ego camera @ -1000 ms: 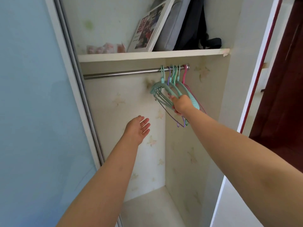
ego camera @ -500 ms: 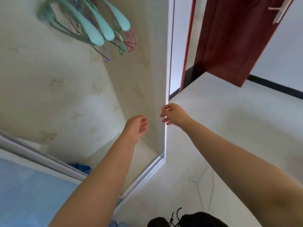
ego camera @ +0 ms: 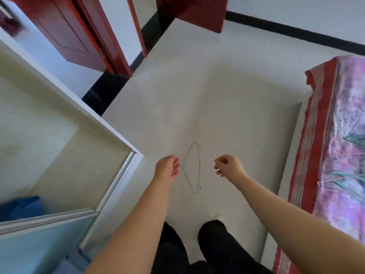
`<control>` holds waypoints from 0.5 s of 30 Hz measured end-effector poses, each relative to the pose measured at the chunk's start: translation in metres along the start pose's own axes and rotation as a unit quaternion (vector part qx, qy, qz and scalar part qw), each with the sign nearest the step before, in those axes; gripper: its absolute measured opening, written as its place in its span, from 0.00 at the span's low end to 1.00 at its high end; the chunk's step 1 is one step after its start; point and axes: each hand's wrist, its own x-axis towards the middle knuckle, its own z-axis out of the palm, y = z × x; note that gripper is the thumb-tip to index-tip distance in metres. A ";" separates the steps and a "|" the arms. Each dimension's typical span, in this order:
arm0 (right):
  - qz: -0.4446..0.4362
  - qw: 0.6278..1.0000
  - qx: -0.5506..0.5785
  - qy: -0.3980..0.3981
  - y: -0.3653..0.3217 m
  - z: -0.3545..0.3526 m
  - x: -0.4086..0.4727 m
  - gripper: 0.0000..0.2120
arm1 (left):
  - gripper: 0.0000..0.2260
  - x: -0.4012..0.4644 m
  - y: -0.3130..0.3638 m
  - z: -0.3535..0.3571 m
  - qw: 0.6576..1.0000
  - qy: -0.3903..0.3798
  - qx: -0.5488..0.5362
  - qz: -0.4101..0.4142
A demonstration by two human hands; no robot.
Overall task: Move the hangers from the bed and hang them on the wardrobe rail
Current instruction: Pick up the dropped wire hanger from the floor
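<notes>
- Currently both hands are out front and empty: left hand relaxed, fingers loosely extended; right hand loosely curled, gripping nothing.
- A thin wire hanger lies flat on the floor between the hands, long axis running away from the body.
- More hangers lie on the bed, far right, blurred.
- Judgement: right hand is nearer the bed; wardrobe lies left.

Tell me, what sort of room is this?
Most likely a bedroom: a bed with a pink and red cover on the right, an open wardrobe on the left, and a thin hanger on the floor.
</notes>
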 end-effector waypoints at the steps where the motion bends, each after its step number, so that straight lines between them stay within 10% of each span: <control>1: 0.001 1.000 0.000 0.008 0.016 -0.008 0.006 0.04 | 0.06 0.006 -0.010 0.016 1.000 0.006 -0.006 0.006; 15: 0.048 0.996 -0.063 -0.047 0.184 0.057 0.180 0.05 | 0.07 0.189 -0.114 0.039 0.991 0.031 0.064 0.115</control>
